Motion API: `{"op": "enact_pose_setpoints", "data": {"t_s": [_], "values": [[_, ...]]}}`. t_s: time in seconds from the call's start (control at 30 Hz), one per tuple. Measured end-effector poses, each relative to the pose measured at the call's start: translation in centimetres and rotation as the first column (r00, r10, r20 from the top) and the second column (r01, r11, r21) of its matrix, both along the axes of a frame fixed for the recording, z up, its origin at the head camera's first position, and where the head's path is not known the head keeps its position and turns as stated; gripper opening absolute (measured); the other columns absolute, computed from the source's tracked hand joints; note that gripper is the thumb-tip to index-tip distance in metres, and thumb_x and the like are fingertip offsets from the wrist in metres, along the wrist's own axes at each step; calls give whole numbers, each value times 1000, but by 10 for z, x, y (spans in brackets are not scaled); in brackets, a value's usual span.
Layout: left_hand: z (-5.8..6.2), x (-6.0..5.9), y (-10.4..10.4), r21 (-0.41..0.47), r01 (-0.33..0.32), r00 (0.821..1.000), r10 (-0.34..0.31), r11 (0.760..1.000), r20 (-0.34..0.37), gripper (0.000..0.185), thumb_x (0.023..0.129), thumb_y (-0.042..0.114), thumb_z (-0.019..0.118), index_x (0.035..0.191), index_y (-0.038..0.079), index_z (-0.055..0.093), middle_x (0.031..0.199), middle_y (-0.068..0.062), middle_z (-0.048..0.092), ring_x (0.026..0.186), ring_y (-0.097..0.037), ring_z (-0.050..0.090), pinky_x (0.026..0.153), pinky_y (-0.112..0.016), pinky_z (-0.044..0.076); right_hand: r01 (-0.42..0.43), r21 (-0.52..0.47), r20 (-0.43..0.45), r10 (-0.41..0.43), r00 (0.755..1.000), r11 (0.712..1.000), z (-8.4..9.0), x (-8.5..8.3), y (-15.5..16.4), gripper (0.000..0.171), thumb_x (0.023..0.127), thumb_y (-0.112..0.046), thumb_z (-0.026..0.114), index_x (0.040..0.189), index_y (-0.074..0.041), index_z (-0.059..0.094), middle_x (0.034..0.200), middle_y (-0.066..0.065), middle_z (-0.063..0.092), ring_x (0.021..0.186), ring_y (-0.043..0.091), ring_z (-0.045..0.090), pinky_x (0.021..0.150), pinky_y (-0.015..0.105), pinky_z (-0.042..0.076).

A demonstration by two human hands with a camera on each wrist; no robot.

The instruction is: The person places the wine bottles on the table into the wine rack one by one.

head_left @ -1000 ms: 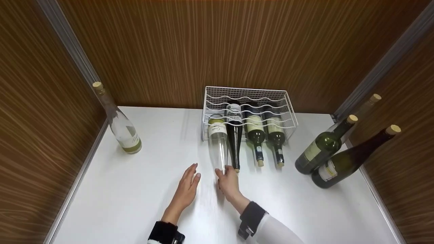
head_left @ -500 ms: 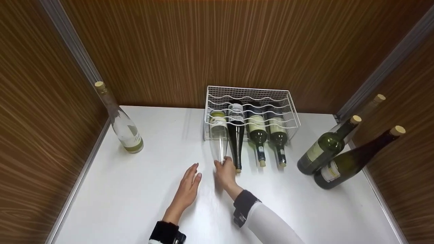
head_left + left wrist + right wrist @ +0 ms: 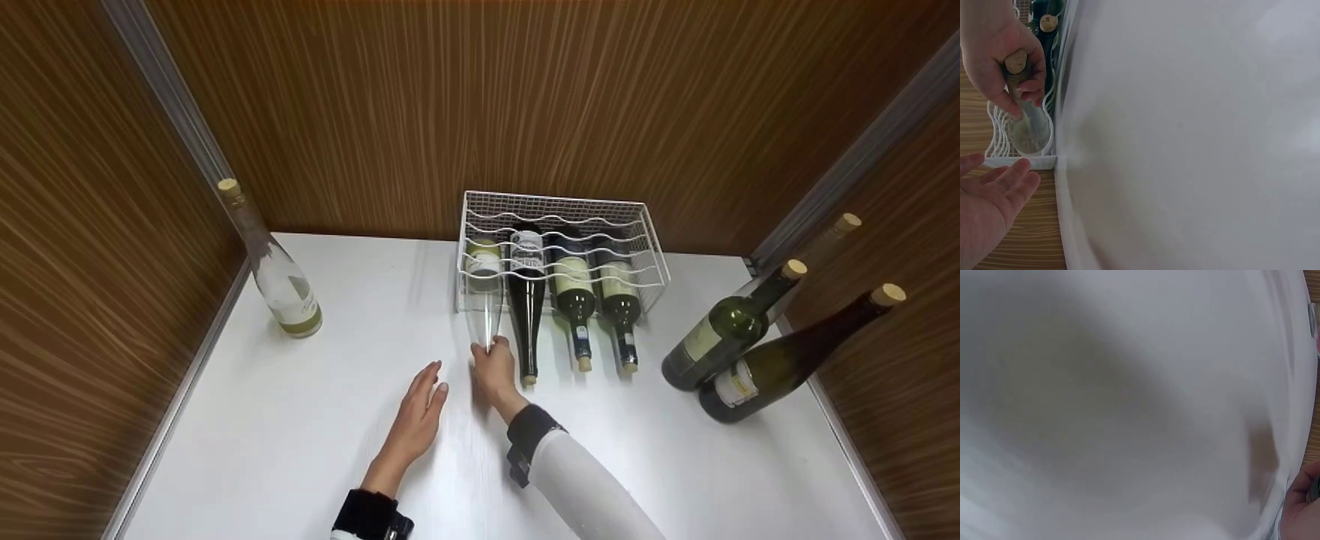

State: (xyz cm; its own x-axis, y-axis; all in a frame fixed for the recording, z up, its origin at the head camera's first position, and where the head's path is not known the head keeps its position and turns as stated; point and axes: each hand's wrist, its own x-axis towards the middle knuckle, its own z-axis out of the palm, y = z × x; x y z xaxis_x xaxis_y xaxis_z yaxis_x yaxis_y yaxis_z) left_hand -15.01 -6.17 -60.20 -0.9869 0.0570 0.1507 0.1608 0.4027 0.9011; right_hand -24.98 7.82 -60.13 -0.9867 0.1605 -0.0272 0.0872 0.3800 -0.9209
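I can make out no word, brand or number anywhere. The clear bottle (image 3: 484,300) that my right hand (image 3: 495,373) grips by the neck carries a pale label (image 3: 482,262) too small and blurred to read, and the same holds for the labels on the three dark bottles (image 3: 574,289) beside it in the wire rack (image 3: 651,238). The labels on the clear bottle at ten o'clock (image 3: 289,292) and on the two green bottles at three o'clock (image 3: 739,345) show only smudges of print.
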Motion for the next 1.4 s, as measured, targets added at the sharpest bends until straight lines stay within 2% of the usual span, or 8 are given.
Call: {"op": "enact_pose_setpoints", "data": {"t_s": [0.13,0.23,0.37,0.57,0.8,0.97,1.1,1.4], "values": [[0,0,-1,4,5,1000,-5,1000,4,58,107,39,36,150,0,34,153,-21,32,133,-38,41,107,-51,36,-24,-89,114,34,993,996,1,-6,0,46,96,-12,62,132,11,44,82,14,61,58,17,54,47,29,48],[-1,0,-1,0,3,1000,-3,1000,6,58,108,39,36,150,-1,35,153,-21,32,133,-38,41,107,-52,35,-54,-175,206,90,974,983,1,-9,1,53,96,-9,59,141,7,36,77,11,58,49,14,50,37,25,40],[-1,0,0,-11,-7,1000,7,1000,10,56,108,37,37,150,0,35,152,-21,33,133,-37,42,108,-52,34,-89,-250,252,154,956,964,5,-14,5,68,87,3,57,148,6,28,85,12,58,51,15,53,40,25,44],[-1,1,0,-20,-9,1000,9,1000,7,56,107,36,38,150,0,36,152,-21,33,133,-37,42,109,-52,34,-84,-288,251,159,955,954,9,-19,11,77,79,10,61,149,8,29,94,15,58,58,19,60,43,25,48],[-2,1,-1,-22,-5,1000,5,1000,10,58,107,39,37,150,0,35,153,-20,33,133,-37,41,108,-52,34,-4,-302,237,79,968,953,8,-20,11,67,81,5,69,141,9,40,107,22,64,66,24,67,46,28,52],[0,2,-1,-12,4,1000,-3,1000,30,56,108,35,36,150,-1,33,153,-21,31,135,-38,39,109,-54,32,18,-244,208,34,978,970,8,-21,11,59,82,0,73,135,8,49,109,19,65,71,20,66,48,25,51],[0,2,-1,-17,2,999,-1,1000,43,55,108,35,36,151,0,33,154,-21,31,135,-38,39,109,-54,32,19,-215,195,24,980,976,7,-22,13,56,83,-3,74,134,7,53,108,16,66,66,13,60,47,22,49],[-1,2,-2,-19,-10,999,11,1000,38,57,107,38,37,150,0,34,153,-20,32,134,-37,40,109,-53,33,-10,-211,189,51,981,977,5,-24,14,53,88,-7,69,137,7,52,116,19,65,69,12,59,52,22,50]]}}
